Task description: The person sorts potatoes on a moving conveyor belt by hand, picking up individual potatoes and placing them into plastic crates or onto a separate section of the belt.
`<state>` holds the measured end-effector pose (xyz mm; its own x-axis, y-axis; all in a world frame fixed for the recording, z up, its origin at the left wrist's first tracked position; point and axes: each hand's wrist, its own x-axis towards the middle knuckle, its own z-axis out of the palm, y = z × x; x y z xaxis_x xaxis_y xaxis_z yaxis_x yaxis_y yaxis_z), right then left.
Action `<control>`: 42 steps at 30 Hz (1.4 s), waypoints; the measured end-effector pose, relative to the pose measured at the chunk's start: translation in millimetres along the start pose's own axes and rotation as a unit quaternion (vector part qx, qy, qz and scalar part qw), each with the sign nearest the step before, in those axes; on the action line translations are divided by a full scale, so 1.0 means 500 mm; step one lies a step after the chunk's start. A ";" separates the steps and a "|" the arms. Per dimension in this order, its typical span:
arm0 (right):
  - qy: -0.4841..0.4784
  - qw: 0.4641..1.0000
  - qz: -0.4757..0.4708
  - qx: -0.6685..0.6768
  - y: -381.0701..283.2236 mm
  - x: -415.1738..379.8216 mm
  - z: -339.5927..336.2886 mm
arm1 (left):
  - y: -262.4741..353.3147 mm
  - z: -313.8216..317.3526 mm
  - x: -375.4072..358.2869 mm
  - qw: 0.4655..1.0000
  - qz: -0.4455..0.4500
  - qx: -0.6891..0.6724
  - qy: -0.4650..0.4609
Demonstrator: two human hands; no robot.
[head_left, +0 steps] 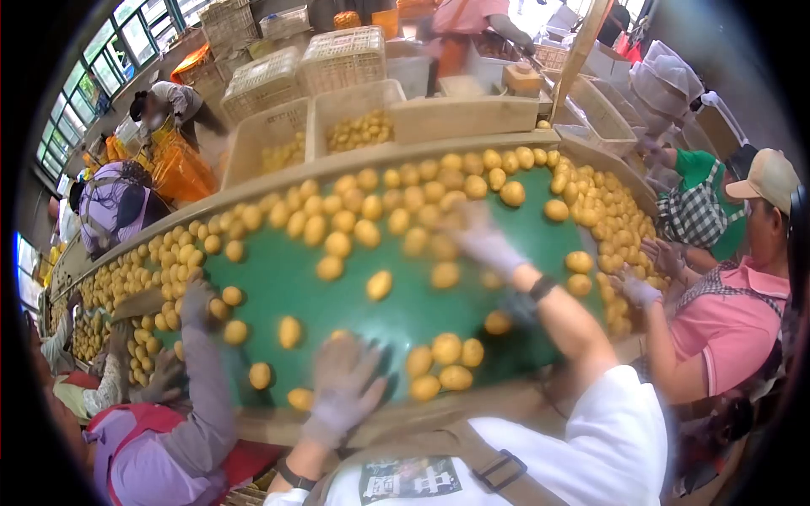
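Yellow potatoes (pixel 379 285) lie scattered over a green sorting surface (pixel 278 295) in front of me. My left hand (pixel 344 390), in a pale glove, is at the near edge with its fingers spread. One potato (pixel 300 399) lies just left of it, and a small cluster of potatoes (pixel 446 348) is to its right. My right hand (pixel 479 239), also gloved, reaches far across among the dense band of potatoes (pixel 405 198) near the back rail. Motion smears its fingers, and I cannot tell whether it grips one of the potatoes there.
A raised wooden rail (pixel 337 160) runs along the far side, with crates of potatoes (pixel 360 131) behind it. To the left, a person's gloved hand (pixel 197 302) reaches in. At right, another person's gloved hands (pixel 639 289) are beside the piled potatoes. Further people stand beyond.
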<state>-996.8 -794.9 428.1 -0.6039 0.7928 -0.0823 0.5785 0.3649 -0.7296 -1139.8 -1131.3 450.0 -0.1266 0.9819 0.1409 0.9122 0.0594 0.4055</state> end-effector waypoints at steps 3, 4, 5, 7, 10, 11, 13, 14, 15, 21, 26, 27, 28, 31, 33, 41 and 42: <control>-0.135 0.966 -0.219 -0.021 -0.055 -0.047 0.147 | 0.023 0.013 0.051 0.992 0.123 -0.026 -0.027; -0.113 0.949 -0.295 -0.013 -0.083 -0.071 0.179 | 0.015 0.017 0.052 0.991 0.127 -0.003 -0.047; -0.157 0.947 -0.279 0.010 -0.091 -0.068 0.170 | 0.005 0.021 0.053 0.989 0.131 0.021 -0.067; -0.244 0.937 -0.246 0.056 -0.154 -0.045 0.102 | -0.037 0.015 0.033 0.989 0.110 0.013 -0.097; 0.024 0.967 -0.233 -0.095 -0.070 0.127 -0.014 | -0.083 -0.035 -0.031 0.993 -0.084 -0.048 -0.062; 0.043 0.965 -0.174 -0.190 -0.023 0.187 -0.063 | -0.107 -0.039 -0.066 0.994 -0.105 0.000 -0.034; 0.003 0.948 -0.072 -0.310 0.039 0.250 -0.142 | -0.149 -0.041 -0.108 0.984 -0.147 0.096 0.026; -0.023 0.941 -0.051 -0.335 0.045 0.252 -0.162 | -0.148 -0.044 -0.099 0.984 -0.142 0.096 0.042; -0.020 0.941 -0.045 -0.335 0.031 0.239 -0.175 | -0.139 -0.045 -0.088 0.984 -0.138 0.094 0.058; -0.108 0.978 0.069 -0.166 0.218 0.277 -0.204 | -0.053 -0.002 0.012 0.997 -0.034 0.016 0.061; -0.098 0.961 -0.027 -0.257 0.082 0.083 -0.214 | -0.030 -0.009 0.031 0.999 -0.003 -0.019 0.028; -0.096 0.969 -0.019 -0.227 0.068 0.055 -0.224 | -0.027 -0.019 0.027 0.999 -0.012 -0.028 0.020; -0.095 0.976 -0.010 -0.196 0.067 0.035 -0.224 | -0.025 -0.025 0.019 0.999 -0.023 -0.038 0.009; 0.014 0.971 0.076 -0.226 0.070 0.003 -0.207 | -0.041 -0.013 -0.009 0.999 -0.004 0.025 0.036; 0.074 0.992 0.037 -0.096 0.092 -0.012 -0.201 | -0.040 -0.028 -0.026 0.999 -0.022 0.004 0.029; 0.490 0.765 -0.332 0.253 0.001 -0.059 -0.408 | -0.052 -0.013 -0.077 0.994 -0.095 0.037 0.039; 0.539 0.748 -0.317 0.222 0.007 -0.030 -0.454 | -0.046 -0.011 -0.078 0.994 -0.091 0.047 0.039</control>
<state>-861.4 -694.6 581.0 0.2512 0.5506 0.7960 -0.0214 0.8254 -0.5642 -1158.1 -1171.9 440.1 -0.3190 0.9367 0.1444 0.9035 0.2545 0.3447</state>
